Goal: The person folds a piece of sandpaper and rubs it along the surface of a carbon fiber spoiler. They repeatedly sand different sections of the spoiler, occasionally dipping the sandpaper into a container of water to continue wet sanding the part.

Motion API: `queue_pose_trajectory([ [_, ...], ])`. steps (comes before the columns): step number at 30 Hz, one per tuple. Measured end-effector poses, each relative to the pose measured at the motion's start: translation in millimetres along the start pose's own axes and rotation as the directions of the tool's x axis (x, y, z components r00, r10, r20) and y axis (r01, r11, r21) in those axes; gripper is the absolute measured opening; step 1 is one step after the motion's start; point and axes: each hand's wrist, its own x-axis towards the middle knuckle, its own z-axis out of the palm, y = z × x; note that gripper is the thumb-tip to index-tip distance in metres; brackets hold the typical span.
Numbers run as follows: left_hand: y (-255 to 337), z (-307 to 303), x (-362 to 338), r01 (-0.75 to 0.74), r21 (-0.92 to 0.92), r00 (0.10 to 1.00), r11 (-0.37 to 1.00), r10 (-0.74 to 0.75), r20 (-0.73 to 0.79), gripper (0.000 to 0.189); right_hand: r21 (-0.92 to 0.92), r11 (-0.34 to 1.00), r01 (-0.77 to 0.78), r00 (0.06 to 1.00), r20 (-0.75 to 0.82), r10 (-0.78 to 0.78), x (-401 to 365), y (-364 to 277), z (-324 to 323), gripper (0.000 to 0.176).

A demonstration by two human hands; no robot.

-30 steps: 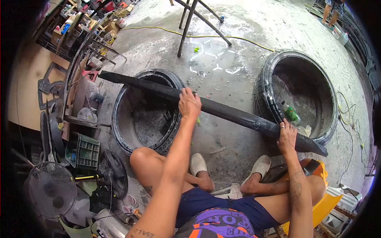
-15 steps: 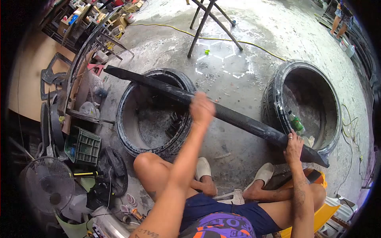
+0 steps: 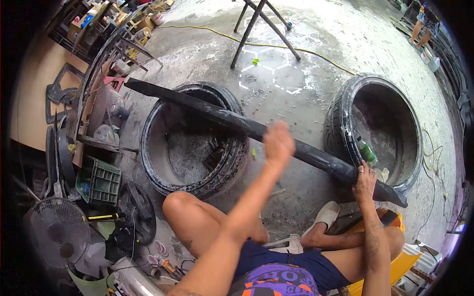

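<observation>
Left hand (image 3: 279,143) has shifted along the long black strip (image 3: 244,124) toward the bottle-holding tyre (image 3: 336,126), blurred, grip unclear to me; right hand (image 3: 364,183) clasps the strip, weave-patterned, pale-smudged, beside that tyre.

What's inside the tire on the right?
A green bottle is in the right tire, with a small pale item beside it that I can't identify. The tire's left side hides part of the interior; the black strip and right hand cover part of the near edge.

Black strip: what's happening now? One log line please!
black strip: over left tire, right tire | left hand: blurred, at strip's middle | right hand: touching strip near one end
</observation>
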Motion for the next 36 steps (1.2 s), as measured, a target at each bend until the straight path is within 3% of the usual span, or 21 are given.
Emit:
queue_pose_trajectory([
  [3, 52.0, -21.6, -15.7, -0.078, -0.221, 0.991, 0.972, 0.100, 0.088, 0.015, 0.004, 1.000, -0.011, 0.999, 0.035, 0.011, -1.5, -3.9, -4.8, 0.077],
  [5, -5.9, -0.8, -6.3, -0.155, -0.208, 0.981, 0.966, 0.126, -0.147, 0.019, -0.011, 1.000, -0.006, 1.000, 0.028, 0.006, 0.5, 1.8, 0.2, 0.077],
  [6, -29.0, -37.7, 10.2, 0.034, -0.217, 0.996, 0.975, -0.016, 0.084, 0.020, -0.016, 1.000, -0.018, 0.999, 0.034, 0.018, -0.8, 3.9, 4.2, 0.077],
  [7, -52.4, -43.5, 24.4, 0.078, -0.030, 0.991, 0.997, -0.074, 0.116, 0.021, -0.013, 1.000, -0.004, 1.000, 0.011, 0.005, -0.3, 3.9, 5.7, 0.076],
  [9, -50.7, -47.7, 28.8, 0.122, 0.004, 0.991, 0.993, -0.122, 0.051, 0.017, 0.010, 1.000, -0.019, 0.999, 0.047, 0.019, 1.0, -6.8, -12.5, 0.073],
  [11, -18.0, -12.2, 2.3, 0.166, -0.104, 0.978, 0.981, -0.150, 0.148, 0.021, 0.001, 1.000, -0.019, 0.999, 0.042, 0.019, 0.4, -5.3, -10.7, 0.073],
  [13, 86.2, -15.9, -31.2, -0.143, -0.085, 0.972, 0.986, 0.156, 0.173, 0.025, -0.007, 1.000, -0.004, 1.000, 0.016, 0.004, -0.2, -3.0, -1.8, 0.075],
  [14, 135.3, -30.7, -37.8, -0.041, -0.277, 0.914, 0.960, 0.148, 0.378, 0.020, -0.008, 1.000, -0.007, 1.000, 0.014, 0.007, -0.3, -2.4, -2.7, 0.075],
  [16, 160.1, -30.9, -46.2, -0.134, -0.329, 0.926, 0.935, 0.236, 0.293, 0.016, -0.003, 1.000, -0.016, 0.998, 0.057, 0.017, 1.1, -2.3, -6.6, 0.077],
  [18, 82.4, -18.9, -25.3, -0.173, -0.153, 0.947, 0.973, 0.206, 0.245, 0.018, -0.007, 1.000, -0.018, 0.998, 0.057, 0.018, 2.3, -1.2, -7.6, 0.077],
  [19, 16.8, 2.6, -14.7, -0.262, 0.065, 0.960, 0.963, 0.267, -0.085, 0.019, -0.007, 1.000, -0.025, 0.998, 0.055, 0.026, 1.1, -3.9, -5.9, 0.077],
  [20, -18.6, -34.4, 14.4, 0.223, -0.106, 0.946, 0.969, -0.188, 0.265, 0.017, 0.006, 1.000, -0.028, 0.998, 0.056, 0.028, 0.3, -6.6, -5.4, 0.077],
  [21, -61.8, -36.3, 21.1, 0.081, -0.032, 0.996, 0.996, -0.079, 0.051, 0.016, 0.007, 1.000, -0.027, 0.998, 0.058, 0.027, 0.0, -7.4, -7.7, 0.077],
  [22, -71.6, -49.1, 29.4, 0.115, -0.026, 0.993, 0.993, -0.114, 0.020, 0.017, 0.003, 1.000, -0.026, 0.998, 0.056, 0.026, 0.9, -7.6, -12.3, 0.077],
  [24, -40.0, -37.8, 19.8, 0.210, 0.002, 0.971, 0.978, -0.209, 0.116, 0.020, 0.012, 0.999, -0.030, 0.998, 0.055, 0.030, 2.6, -8.8, -12.7, 0.072],
  [25, -23.7, 8.2, -12.5, -0.220, 0.026, 0.939, 0.975, 0.219, -0.265, 0.023, -0.004, 1.000, -0.020, 0.999, 0.031, 0.020, 1.8, -5.6, -3.3, 0.068],
  [27, 100.7, -25.5, -45.5, -0.126, -0.164, 0.946, 0.978, 0.169, 0.277, 0.025, -0.016, 1.000, 0.000, 1.000, 0.001, 0.000, -1.3, -5.4, -6.3, 0.061],
  [29, 170.2, -30.4, -84.3, -0.199, -0.406, 0.925, 0.892, 0.307, 0.223, 0.022, 0.014, 1.000, 0.012, 1.000, 0.014, -0.012, 1.5, -2.6, -10.7, 0.061],
  [30, 179.3, -44.9, -93.4, -0.179, -0.569, 0.955, 0.803, 0.281, 0.097, 0.025, 0.047, 0.999, 0.020, 0.999, 0.035, -0.022, 3.1, 2.1, -12.3, 0.062],
  [34, 114.6, -88.5, -100.6, 0.250, -0.562, 0.934, 0.789, -0.042, 0.356, 0.030, 0.118, 0.988, 0.097, 0.994, -0.060, -0.090, 4.2, 13.4, -32.3, 0.070],
  [36, 47.0, -87.6, -104.4, 0.381, -0.614, 0.920, 0.692, -0.218, 0.325, 0.038, 0.117, 0.988, 0.098, 0.989, -0.120, -0.084, 7.4, 27.7, -32.7, 0.071],
])
